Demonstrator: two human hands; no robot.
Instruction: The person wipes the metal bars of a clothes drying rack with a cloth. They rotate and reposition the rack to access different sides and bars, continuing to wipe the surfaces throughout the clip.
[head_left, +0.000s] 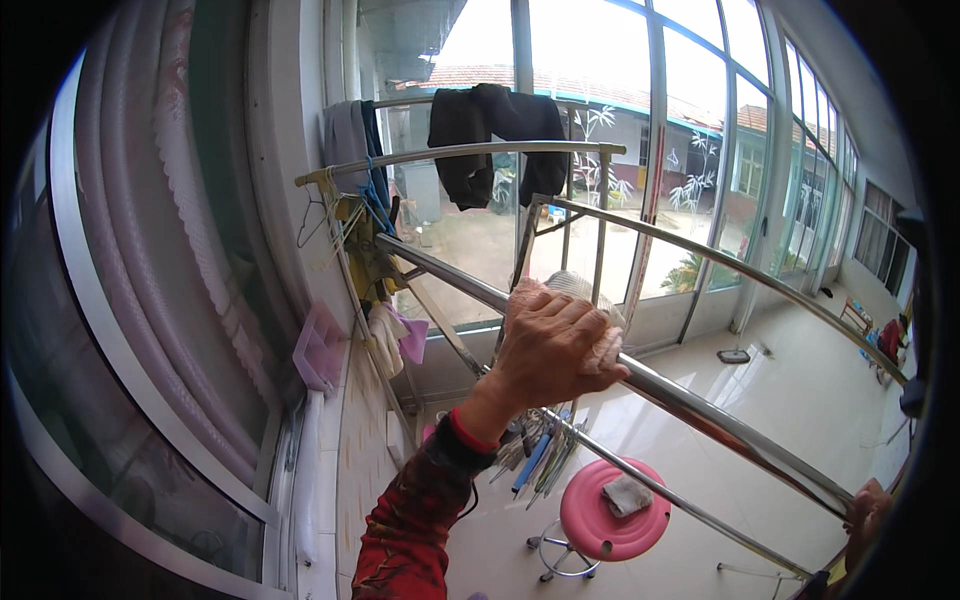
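Observation:
My left hand (551, 345), in a red and dark patterned sleeve, presses a pink cloth (606, 349) around the upper metal tube (697, 394) of a clothes drying rack. At the lower right edge, my right hand (870, 504) is closed around the far end of the same tube. A second metal tube (720, 255) of the rack runs beyond it, and a thinner one (675, 499) lies lower down. Clothes hangers (544, 450) hang in a bunch beneath my left hand. Part of the right hand is lost in the dark rim.
A pink round stool (577, 517) bears a folded grey cloth (627, 495). Dark trousers (495, 135) hang on another rack by the glass wall. A pink plastic basket (319, 349) stands on the left ledge, and a mop head (733, 356) rests on the tiled floor.

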